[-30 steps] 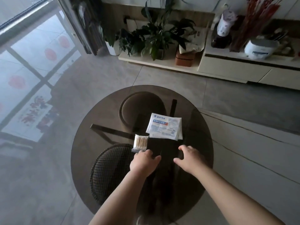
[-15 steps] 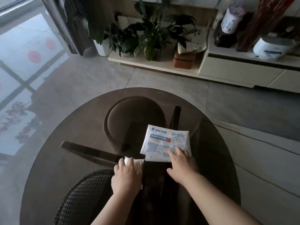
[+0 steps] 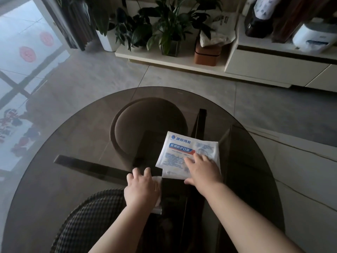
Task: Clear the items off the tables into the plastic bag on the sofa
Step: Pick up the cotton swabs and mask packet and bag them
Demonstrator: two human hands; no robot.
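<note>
Both hands press flat near the glass surface's (image 3: 73, 161) front edge: left hand (image 3: 141, 191) covering the cotton-swab pack (image 3: 158, 183), right hand (image 3: 203, 171) spread on mask packets (image 3: 182, 150); sliding each edgeward should ease pinching.

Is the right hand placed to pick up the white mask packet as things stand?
Probably yes. The right hand already lies flat on the mask packet's near corner, nothing covering it. The left hand is busy on the cotton swab pack beside it.
</note>
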